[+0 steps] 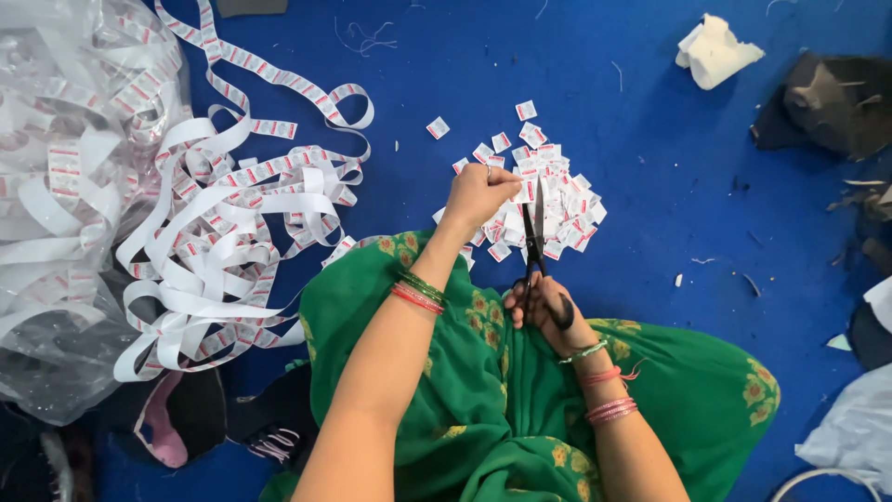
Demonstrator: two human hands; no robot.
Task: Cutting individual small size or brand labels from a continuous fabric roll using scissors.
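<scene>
Sitting on blue floor point(650, 139), cut labels point(548, 200) heaped.

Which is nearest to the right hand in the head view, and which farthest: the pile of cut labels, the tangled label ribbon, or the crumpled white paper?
From the right hand, which grips the scissors:
1. Pile of cut labels, just ahead of the hand, under the blades.
2. Crumpled white paper, far off at the upper right.
3. Tangled label ribbon, far to the left; its bulk lies a little farther away.
</scene>
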